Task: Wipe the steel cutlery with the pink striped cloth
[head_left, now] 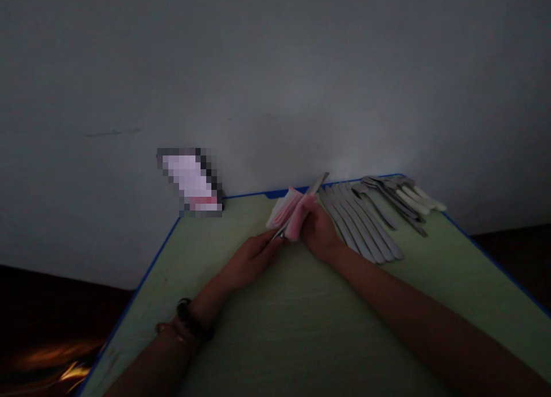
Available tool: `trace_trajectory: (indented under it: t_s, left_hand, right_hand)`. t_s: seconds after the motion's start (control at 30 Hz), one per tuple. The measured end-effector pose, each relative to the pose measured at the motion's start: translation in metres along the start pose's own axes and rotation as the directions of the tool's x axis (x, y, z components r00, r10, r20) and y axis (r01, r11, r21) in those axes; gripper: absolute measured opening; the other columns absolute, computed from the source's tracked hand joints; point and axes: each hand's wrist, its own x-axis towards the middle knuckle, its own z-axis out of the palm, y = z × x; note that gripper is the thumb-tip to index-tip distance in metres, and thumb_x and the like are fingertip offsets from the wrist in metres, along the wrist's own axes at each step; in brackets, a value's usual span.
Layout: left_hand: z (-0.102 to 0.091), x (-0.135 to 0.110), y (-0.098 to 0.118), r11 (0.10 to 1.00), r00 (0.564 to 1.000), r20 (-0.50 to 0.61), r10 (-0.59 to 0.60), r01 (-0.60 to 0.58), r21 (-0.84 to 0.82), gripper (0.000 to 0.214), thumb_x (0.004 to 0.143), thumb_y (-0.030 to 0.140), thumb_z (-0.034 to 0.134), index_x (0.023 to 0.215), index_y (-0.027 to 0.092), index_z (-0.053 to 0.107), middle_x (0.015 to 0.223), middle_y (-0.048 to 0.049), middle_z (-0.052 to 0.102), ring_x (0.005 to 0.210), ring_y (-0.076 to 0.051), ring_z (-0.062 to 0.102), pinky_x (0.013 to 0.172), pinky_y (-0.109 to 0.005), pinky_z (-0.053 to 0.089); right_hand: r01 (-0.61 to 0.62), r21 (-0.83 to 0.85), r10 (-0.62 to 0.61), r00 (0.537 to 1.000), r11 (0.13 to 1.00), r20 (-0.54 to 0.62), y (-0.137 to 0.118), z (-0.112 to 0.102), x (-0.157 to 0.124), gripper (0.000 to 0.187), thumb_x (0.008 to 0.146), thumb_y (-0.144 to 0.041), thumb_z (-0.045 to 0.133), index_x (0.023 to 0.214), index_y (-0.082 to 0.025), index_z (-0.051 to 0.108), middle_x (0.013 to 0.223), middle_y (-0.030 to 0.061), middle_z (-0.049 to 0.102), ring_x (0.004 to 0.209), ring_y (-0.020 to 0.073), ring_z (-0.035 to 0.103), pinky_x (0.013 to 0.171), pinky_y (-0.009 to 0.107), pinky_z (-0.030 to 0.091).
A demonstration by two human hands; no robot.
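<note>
L fingers [270, 241] pinch knife [319, 182] end, R fingers [309, 224] clamp pink napkin [284, 210] round blade, keeping it snug; spare knives [361, 228] just right.

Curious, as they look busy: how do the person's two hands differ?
The left hand wears dark bracelets at its wrist; the right hand shows none. The left hand reaches a steel table knife's handle; the right hand presses a pink paper napkin around it. Both are bare.
</note>
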Motion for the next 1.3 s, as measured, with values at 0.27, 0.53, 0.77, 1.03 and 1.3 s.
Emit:
trace_trajectory:
  t_s: [0.27,0.53,0.77,1.03,1.3]
  left_hand:
    - [0.0,0.002,0.003,0.997,0.998,-0.053,0.029,-0.024,0.076,0.035,0.091,0.043,0.036,0.095,0.015,0.057,0.057,0.0054,0.046,0.052,-0.011,0.044,0.049,-0.02,0.033]
    - [0.008,0.003,0.002,0.899,0.981,-0.189,0.039,0.048,0.435,0.036,0.087,0.047,0.042,0.073,0.017,0.054,0.06,-0.0003,0.055,0.055,-0.015,0.052,0.052,-0.023,0.033]
    - [0.008,0.004,0.004,0.916,0.965,-0.262,0.024,0.084,0.393,0.044,0.093,0.042,0.026,0.065,0.018,0.051,0.054,0.0009,0.051,0.051,-0.014,0.05,0.051,-0.023,0.032]
    - [0.0,0.001,-0.001,0.936,0.991,-0.093,0.097,-0.059,0.348,0.034,0.091,0.042,0.036,0.076,0.017,0.053,0.058,0.004,0.048,0.053,-0.012,0.047,0.051,-0.022,0.033]
    - [-0.005,-0.005,0.004,0.959,0.983,0.106,0.152,-0.172,0.224,0.029,0.092,0.036,0.036,0.077,0.017,0.051,0.064,0.0043,0.048,0.057,-0.01,0.046,0.054,-0.02,0.034]
  right_hand:
    - [-0.067,-0.119,0.07,0.997,0.991,0.019,0.004,-0.009,0.003,0.018,0.063,-0.021,0.067,0.079,-0.018,0.06,0.073,-0.0002,0.061,0.073,0.0148,0.056,0.071,0.029,0.045]
    - [-0.026,-0.258,0.043,0.997,0.966,0.059,0.004,-0.005,-0.003,0.034,0.065,-0.034,0.073,0.095,-0.021,0.06,0.081,0.0003,0.065,0.069,0.0131,0.059,0.066,0.028,0.047]
    - [-0.085,-0.184,0.115,0.98,0.979,0.16,-0.003,-0.001,-0.006,0.03,0.072,-0.034,0.066,0.099,-0.024,0.059,0.088,0.0006,0.065,0.08,0.0146,0.06,0.069,0.027,0.048]
    - [-0.106,-0.143,0.117,0.991,0.984,0.071,0.003,-0.001,-0.003,0.027,0.069,-0.036,0.067,0.088,-0.018,0.061,0.081,0.003,0.066,0.083,0.0178,0.06,0.072,0.031,0.047]
    - [0.025,-0.125,-0.033,0.997,0.992,-0.064,0.003,-0.002,0.002,0.027,0.068,-0.037,0.065,0.088,-0.02,0.061,0.08,0.0006,0.065,0.078,0.0155,0.06,0.071,0.029,0.046]
